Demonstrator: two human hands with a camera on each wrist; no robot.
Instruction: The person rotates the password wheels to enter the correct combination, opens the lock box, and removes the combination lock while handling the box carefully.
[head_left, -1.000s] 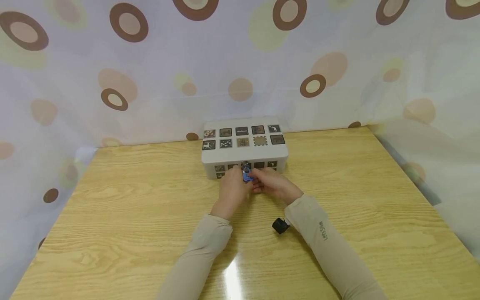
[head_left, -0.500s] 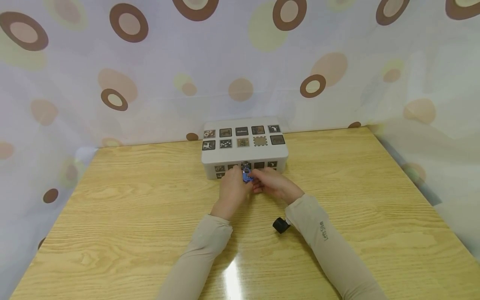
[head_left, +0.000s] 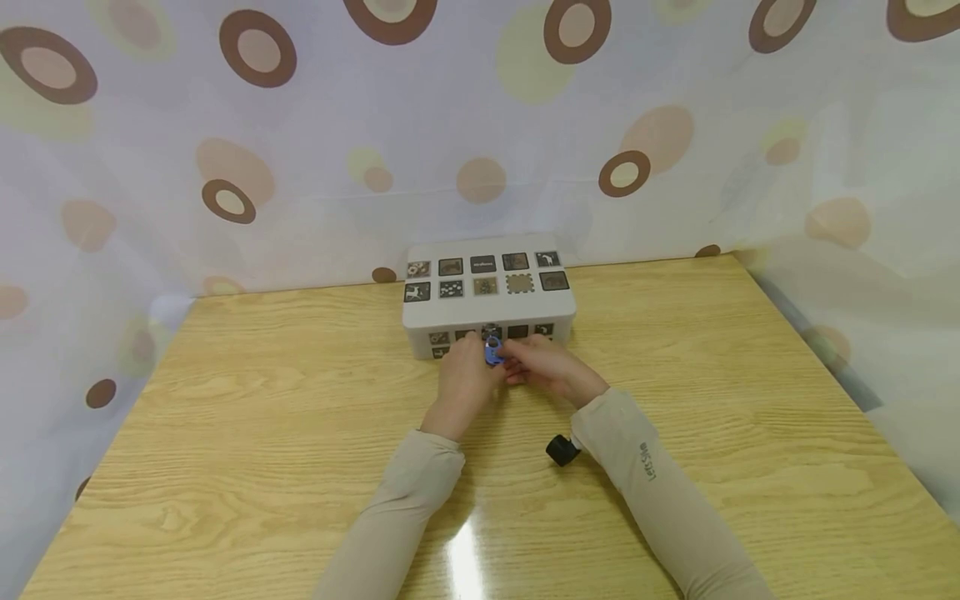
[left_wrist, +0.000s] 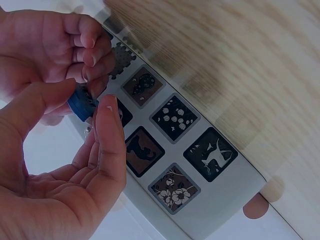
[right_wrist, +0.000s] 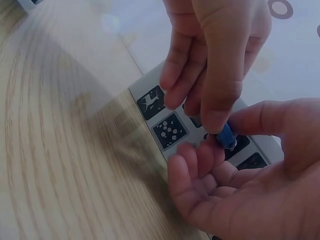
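A small blue padlock (head_left: 493, 351) hangs at the metal clasp (head_left: 491, 330) on the front of a white box (head_left: 491, 313) printed with dark picture squares. My left hand (head_left: 461, 383) pinches the padlock between thumb and index finger, as the left wrist view shows with the blue body (left_wrist: 81, 104) at the fingertips. From the other side my right hand (head_left: 551, 367) also pinches it, its thumb right at the padlock (right_wrist: 226, 136) in the right wrist view. The right hand's other fingers curl beneath. Fingertips hide part of the padlock and the box front.
The box stands at the back of a wood-grain table (head_left: 285, 433), close to a white curtain (head_left: 315, 125) with brown circles. A black wrist camera (head_left: 562, 450) sticks out beside the right sleeve (head_left: 652, 475), low over the tabletop.
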